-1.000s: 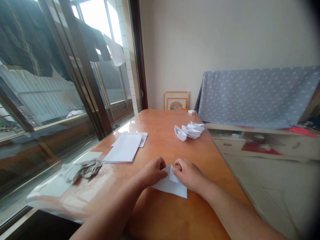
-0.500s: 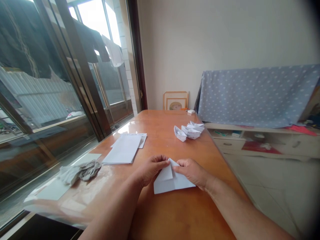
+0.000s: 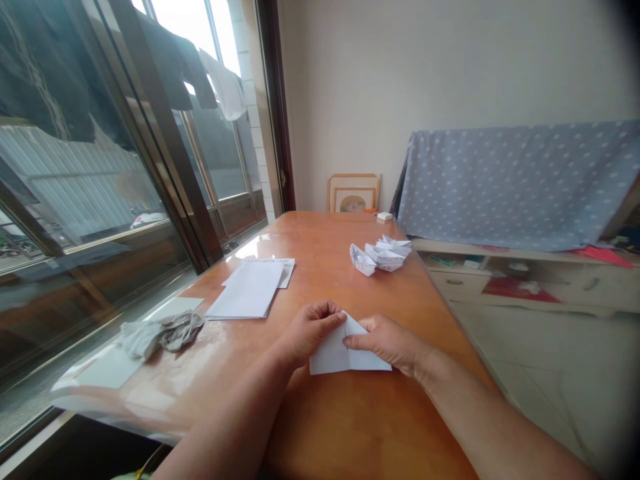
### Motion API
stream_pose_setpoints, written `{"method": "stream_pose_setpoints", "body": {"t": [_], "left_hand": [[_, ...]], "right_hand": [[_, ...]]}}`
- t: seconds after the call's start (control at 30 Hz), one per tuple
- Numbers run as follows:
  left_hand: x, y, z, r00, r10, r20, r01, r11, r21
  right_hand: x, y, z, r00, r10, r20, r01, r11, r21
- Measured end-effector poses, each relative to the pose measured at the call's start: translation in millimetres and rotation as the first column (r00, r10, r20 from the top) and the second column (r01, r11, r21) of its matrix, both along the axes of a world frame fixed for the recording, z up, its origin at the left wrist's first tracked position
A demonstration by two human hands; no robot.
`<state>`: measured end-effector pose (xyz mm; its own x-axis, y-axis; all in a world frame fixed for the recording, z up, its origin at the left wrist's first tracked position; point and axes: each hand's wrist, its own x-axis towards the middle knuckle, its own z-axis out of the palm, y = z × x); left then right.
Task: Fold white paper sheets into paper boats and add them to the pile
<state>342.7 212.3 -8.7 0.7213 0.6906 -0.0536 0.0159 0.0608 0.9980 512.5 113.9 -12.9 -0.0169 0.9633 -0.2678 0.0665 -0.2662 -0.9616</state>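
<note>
A partly folded sheet of white paper (image 3: 330,357), pointed at the top and straight along its bottom edge, is between my hands just above or on the table. My left hand (image 3: 317,327) pinches it near the peak, thumb and curled fingers closed on it. On the other side my right hand (image 3: 383,340) grips the right slanting edge, its thumb lying flat across the front near the centre crease. The fingers behind the paper are hidden.
Several folded paper boats (image 3: 383,255) stand at the table's right side. Left of them lies a stack of white sheets (image 3: 250,290). A grey crumpled cloth (image 3: 181,331) rests near the left edge of the wooden table (image 3: 325,433). A small white box (image 3: 385,216) sits at the far end.
The flap that stood out at the left front of the paper now lies flatter. My right thumb has shifted slightly lower along the centre. The view has tilted a little.
</note>
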Motion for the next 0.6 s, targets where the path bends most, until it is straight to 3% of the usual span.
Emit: {"method": "stream_pose_setpoints", "body": {"t": [0.23,0.6], "left_hand": [[1.7,-4.3,1.2,1.0,-0.002,-0.025,0.004,0.999,0.054],[4.8,-5.0,-0.7,0.999,0.047,0.014,-0.048,0.995,0.084]], "right_hand": [[-1.1,0.1,-2.1,0.998,-0.012,0.065,0.013,1.0,-0.022],[-5.0,-5.1,6.3,0.998,0.054,-0.021,-0.054,0.999,0.001]]}}
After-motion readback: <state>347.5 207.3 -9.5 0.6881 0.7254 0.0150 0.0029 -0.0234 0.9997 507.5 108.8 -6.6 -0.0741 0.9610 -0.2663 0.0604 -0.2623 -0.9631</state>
